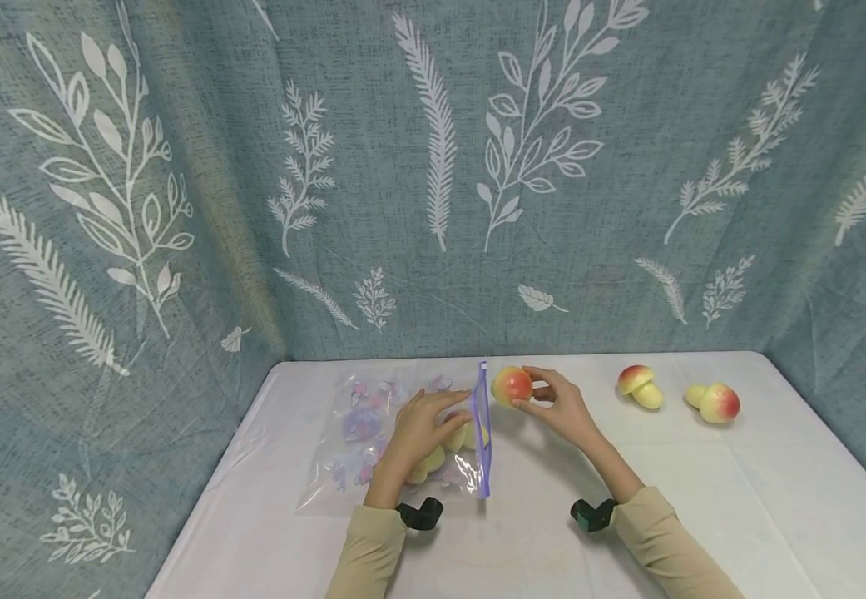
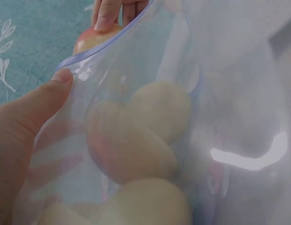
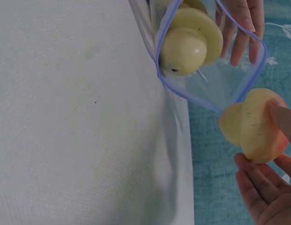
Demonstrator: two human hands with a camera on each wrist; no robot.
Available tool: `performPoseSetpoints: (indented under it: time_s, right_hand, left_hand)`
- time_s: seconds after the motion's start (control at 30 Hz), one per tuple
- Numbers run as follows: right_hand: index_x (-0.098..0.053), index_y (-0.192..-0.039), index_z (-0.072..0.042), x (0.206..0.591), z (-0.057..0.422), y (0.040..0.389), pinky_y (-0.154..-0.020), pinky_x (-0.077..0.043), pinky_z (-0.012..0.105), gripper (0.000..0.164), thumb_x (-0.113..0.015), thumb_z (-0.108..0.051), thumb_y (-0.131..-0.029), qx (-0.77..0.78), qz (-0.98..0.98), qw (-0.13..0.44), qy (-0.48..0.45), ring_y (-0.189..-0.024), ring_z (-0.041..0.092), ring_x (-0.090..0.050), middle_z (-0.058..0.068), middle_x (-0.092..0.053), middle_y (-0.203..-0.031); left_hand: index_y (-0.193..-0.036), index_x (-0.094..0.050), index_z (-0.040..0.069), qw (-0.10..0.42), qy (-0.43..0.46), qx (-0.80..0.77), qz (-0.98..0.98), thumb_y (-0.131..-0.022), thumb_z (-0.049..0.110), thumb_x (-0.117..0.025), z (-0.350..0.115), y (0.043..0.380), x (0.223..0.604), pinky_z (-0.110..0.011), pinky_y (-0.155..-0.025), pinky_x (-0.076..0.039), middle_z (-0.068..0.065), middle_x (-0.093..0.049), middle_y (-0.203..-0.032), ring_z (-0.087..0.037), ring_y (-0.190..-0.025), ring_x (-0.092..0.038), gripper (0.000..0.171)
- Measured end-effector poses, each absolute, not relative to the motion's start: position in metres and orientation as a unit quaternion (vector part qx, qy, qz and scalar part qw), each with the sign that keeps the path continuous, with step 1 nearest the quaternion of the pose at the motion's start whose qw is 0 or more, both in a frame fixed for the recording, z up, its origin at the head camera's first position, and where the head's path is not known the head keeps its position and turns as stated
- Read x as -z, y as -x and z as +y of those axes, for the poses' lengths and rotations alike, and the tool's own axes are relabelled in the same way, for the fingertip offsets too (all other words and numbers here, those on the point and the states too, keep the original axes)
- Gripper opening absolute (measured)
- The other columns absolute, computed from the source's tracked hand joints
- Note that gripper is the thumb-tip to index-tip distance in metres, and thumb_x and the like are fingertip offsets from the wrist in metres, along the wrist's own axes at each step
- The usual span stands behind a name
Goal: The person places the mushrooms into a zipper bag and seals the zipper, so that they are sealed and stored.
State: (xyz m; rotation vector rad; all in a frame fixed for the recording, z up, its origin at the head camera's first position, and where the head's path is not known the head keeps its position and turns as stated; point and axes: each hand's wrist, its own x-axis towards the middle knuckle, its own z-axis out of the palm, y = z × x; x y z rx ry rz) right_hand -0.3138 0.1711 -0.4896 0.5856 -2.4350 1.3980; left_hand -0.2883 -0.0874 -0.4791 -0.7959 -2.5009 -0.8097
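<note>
In the head view, a clear plastic zip bag (image 1: pixel 325 476) with a purple zip edge lies on the table, its mouth facing right. Several yellow toy mushrooms (image 3: pixel 185 50) are inside. My left hand (image 1: pixel 421 423) grips the bag near its mouth; in the left wrist view the thumb (image 2: pixel 54 91) is at the rim and the fingers show through the film. Just outside the mouth, my right hand (image 1: pixel 563 408) pinches a toy mushroom (image 1: pixel 511 386) by its red-and-yellow cap. Its stem points toward the gaping mouth in the right wrist view.
Two more red-capped mushrooms, one nearer (image 1: pixel 640 388) and one farther right (image 1: pixel 713 403), lie on the white-covered table (image 1: pixel 545 549). A teal curtain (image 1: pixel 373 166) with white leaf prints hangs behind and beside the table.
</note>
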Motion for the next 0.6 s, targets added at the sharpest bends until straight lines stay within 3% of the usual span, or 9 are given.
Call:
performPoseSetpoints:
  time_s: [0.3, 0.6]
  right_hand:
    - [-0.055, -0.127, -0.01, 0.4907, 0.1681, 0.3116, -0.081, -0.055, 0.037, 0.061, -0.076, -0.035, -0.076, -0.481, -0.845, 0.132, -0.193, -0.093, 0.025, -0.065, 0.013, -0.061, -0.115]
    - [-0.057, -0.125, -0.007, 0.4926, 0.1641, 0.312, -0.072, -0.054, 0.029, 0.057, -0.077, -0.028, -0.076, -0.476, -0.843, 0.142, -0.207, -0.087, 0.019, -0.062, 0.011, -0.064, -0.11]
  left_hand:
    - [-0.122, -0.062, 0.018, 0.193, 0.285, 0.286, -0.894, -0.087, 0.036, -0.063, -0.0878, 0.2874, 0.4782, -0.057, -0.105, -0.03, 0.0, -0.065, -0.118, -0.021, -0.113, -0.058, 0.04]
    - [-0.123, -0.061, 0.019, 0.185, 0.281, 0.291, -0.896, -0.086, 0.035, -0.063, -0.0877, 0.287, 0.4781, -0.058, -0.106, -0.029, 0.001, -0.064, -0.119, -0.021, -0.114, -0.057, 0.04]
